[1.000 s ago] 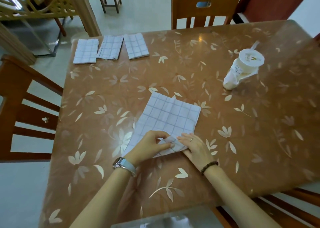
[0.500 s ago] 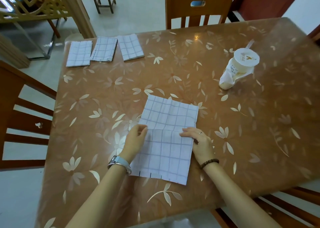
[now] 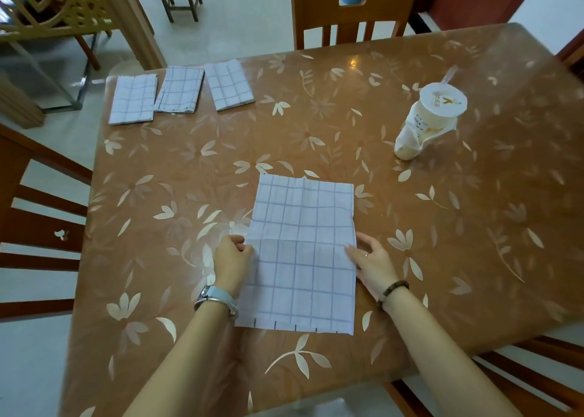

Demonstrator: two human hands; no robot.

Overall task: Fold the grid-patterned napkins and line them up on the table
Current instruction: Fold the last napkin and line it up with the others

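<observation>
Head view: L hand (image 3: 232,257) pinches left edge of unfolded napkin (image 3: 303,227) at crease. R hand (image 3: 371,260) relaxed, fingertips touching right edge. Napkin flat, centre-front of table (image 3: 458,227). Folded napkins (image 3: 180,89) far-left. Risk: uneven pull skews fold, edges mismatch.

Cloth on gloss
My grid-patterned napkin (image 3: 303,252) is creased matt cloth; the table (image 3: 442,258) shines smooth; twelve-o'clock chair (image 3: 347,21), wood.

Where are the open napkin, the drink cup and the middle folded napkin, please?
open napkin (image 3: 301,255): head view, centre of the cloth.
drink cup (image 3: 426,125): head view, side wall below the lid.
middle folded napkin (image 3: 180,89): head view, centre of its top face.
</observation>
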